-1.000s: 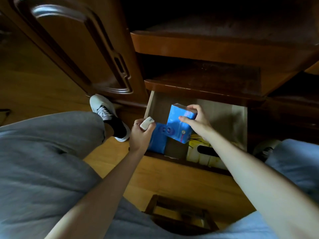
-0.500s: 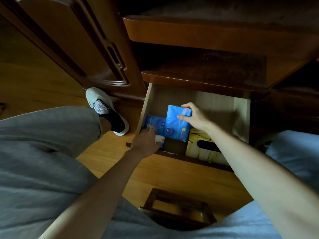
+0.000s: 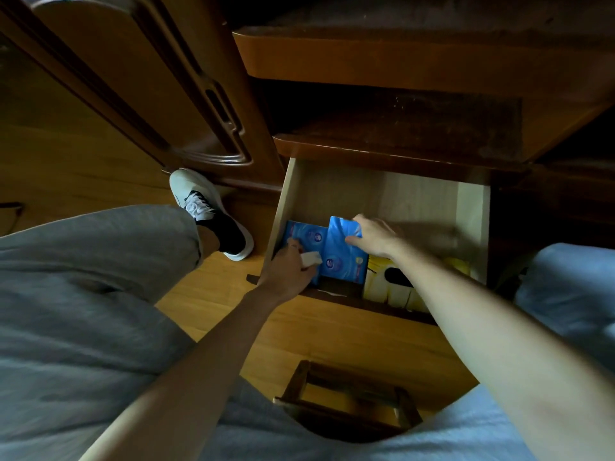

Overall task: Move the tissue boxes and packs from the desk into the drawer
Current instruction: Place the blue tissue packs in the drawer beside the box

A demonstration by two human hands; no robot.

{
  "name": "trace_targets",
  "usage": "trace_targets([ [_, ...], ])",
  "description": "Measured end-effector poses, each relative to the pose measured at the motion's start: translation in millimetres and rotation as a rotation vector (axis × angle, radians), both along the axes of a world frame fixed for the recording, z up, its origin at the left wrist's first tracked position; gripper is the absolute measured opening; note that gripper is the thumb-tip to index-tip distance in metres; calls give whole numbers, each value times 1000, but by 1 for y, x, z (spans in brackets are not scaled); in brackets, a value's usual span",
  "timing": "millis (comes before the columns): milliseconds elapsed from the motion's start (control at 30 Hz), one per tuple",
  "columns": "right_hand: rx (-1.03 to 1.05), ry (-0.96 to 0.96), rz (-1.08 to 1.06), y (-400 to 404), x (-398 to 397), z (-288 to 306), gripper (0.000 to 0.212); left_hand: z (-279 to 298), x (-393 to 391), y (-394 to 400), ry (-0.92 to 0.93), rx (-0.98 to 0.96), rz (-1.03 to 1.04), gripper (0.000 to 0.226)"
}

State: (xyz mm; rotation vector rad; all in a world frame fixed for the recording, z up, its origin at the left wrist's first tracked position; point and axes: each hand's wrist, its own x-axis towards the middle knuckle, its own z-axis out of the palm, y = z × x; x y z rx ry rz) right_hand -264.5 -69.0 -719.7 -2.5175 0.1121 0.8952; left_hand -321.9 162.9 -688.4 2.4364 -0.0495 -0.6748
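Note:
The bottom drawer [image 3: 472, 207] of the wooden desk is pulled out. Inside, at its front left, lies one blue tissue pack [image 3: 304, 234]. A second blue tissue pack [image 3: 342, 252] lies beside it, slightly raised, and my right hand [image 3: 374, 236] rests on its upper right corner. My left hand [image 3: 289, 271] is at the drawer's front left corner, holding a small white pack [image 3: 311, 257] against the first blue pack. A yellow and white tissue box [image 3: 382, 287] with a dark oval slot sits at the front, partly under my right forearm.
Open dark shelves [image 3: 399, 118] sit above the drawer. A carved cabinet door [image 3: 133, 78] stands to the left. My grey-trousered knees fill both lower sides, and a white and black shoe [image 3: 206, 211] rests on the wooden floor. A small wooden stool [image 3: 346, 394] is between my legs.
My right hand lowered the second blue pack from above the drawer down into it. My left hand brought the small white pack down to the drawer's front left corner.

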Motion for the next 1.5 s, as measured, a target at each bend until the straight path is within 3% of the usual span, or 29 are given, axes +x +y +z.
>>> trace_targets([
  [167,-17,199,10,6,18,-1,60,-3,-12,6,-283,239,-202,45],
  [367,-94,99,78,12,4,-3,63,-11,-13,8,-469,137,-161,35],
  [500,-37,64,56,20,-7,-5,57,-14,-14,5,-556,143,-136,31],
  [833,-99,68,154,21,-11,-6,66,-15,-15,7,-548,202,-151,28],
  [1000,184,151,-79,40,3,-9,64,-11,-17,6,-533,162,-85,34],
  [1100,-82,8,68,63,-2,-9,58,-13,-18,6,-698,163,-7,35],
  [1167,-189,-77,98,71,-7,-7,60,-12,-16,4,-713,130,57,33],
  [1500,-183,-118,68,69,-11,-7,69,-17,-11,5,-644,235,-8,40],
])
